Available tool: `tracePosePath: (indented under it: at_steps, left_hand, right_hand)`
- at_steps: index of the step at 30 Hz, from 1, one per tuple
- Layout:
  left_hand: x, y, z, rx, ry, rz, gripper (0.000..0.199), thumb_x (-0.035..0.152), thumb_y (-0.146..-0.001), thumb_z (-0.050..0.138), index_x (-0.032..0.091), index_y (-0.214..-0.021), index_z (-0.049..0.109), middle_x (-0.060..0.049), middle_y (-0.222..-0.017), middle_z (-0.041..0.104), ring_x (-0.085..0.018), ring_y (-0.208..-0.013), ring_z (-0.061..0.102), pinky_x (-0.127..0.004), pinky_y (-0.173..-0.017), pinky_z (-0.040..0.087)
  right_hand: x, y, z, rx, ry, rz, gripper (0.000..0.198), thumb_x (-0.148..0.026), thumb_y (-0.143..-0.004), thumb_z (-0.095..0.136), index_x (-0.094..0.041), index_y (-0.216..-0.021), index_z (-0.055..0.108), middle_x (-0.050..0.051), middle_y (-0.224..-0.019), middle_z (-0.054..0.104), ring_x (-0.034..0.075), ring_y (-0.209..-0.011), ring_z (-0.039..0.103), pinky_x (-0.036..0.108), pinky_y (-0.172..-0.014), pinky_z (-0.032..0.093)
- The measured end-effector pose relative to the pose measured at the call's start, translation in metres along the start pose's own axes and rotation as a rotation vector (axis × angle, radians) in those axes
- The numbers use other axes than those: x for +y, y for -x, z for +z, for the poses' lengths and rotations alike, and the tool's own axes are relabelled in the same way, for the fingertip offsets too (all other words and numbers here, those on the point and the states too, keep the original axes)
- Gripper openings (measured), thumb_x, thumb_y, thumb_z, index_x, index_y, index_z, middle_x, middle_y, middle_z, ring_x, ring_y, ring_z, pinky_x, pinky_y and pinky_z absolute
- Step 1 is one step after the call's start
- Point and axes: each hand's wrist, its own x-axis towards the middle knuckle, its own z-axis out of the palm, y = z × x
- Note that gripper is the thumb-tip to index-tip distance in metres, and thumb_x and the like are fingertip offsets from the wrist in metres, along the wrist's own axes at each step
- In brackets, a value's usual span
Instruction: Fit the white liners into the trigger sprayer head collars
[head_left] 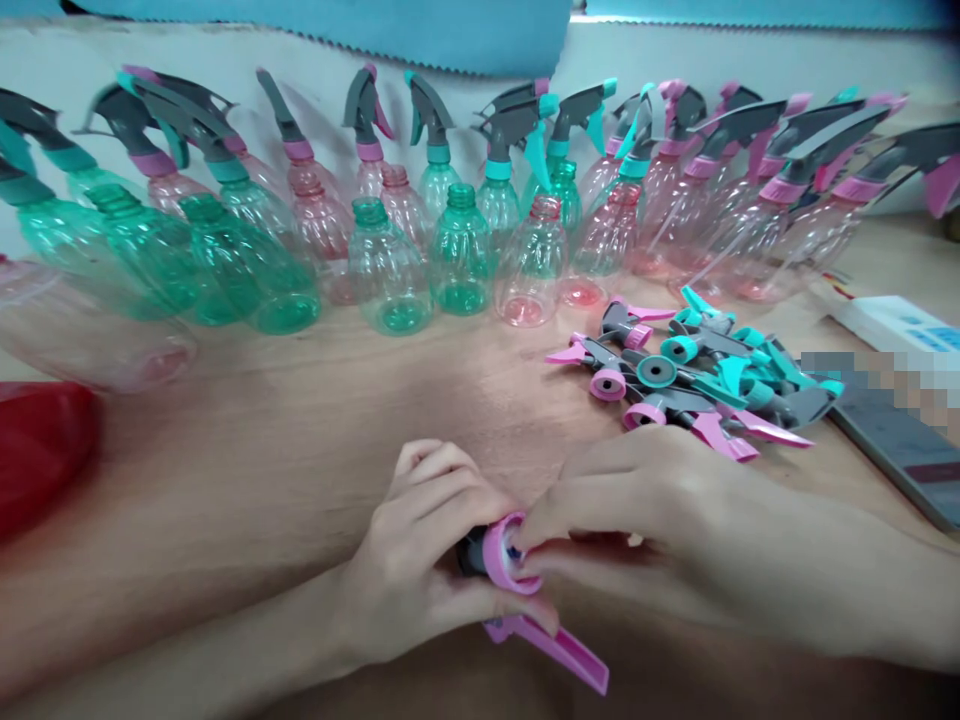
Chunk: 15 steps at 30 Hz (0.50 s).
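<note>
My left hand [420, 550] is wrapped round a grey and pink trigger spray head [511, 552]. Its pink screw collar faces right, and the pink trigger points down and to the right below my thumb. Thumb and forefinger of my right hand [637, 530] are pinched together at the collar's opening. Something whitish and dark shows inside the collar; what the right fingertips hold, if anything, is hidden. Just beyond my right hand lies a pile of loose spray heads [675, 370] in grey with pink or turquoise parts.
Open-necked green bottles [461, 250] and pink bottles [532, 265] stand in front of several bottles fitted with spray heads [439, 165] along the wall. A clear pinkish bottle [97, 325] and a red object [45, 450] are at left. A phone [900, 430] lies at right.
</note>
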Motion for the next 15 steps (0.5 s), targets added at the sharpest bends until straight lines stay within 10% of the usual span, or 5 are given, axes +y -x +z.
tracePosePath:
  at_steps: [15]
  left_hand:
    - [0.0014,-0.0024,-0.0027,-0.028,0.020,-0.038,0.038,0.049,-0.071,0.072,0.019,-0.087,0.056,0.002,-0.069,0.061,-0.015,-0.067,0.053,-0.032,-0.070,0.038]
  right_hand:
    - [0.0039,0.0011,0.0008,-0.030,0.057,-0.015,0.016,-0.010,-0.083,0.060,-0.020,-0.093,0.068,-0.005,-0.078,0.070,0.007,-0.067,0.062,0.017,-0.060,0.042]
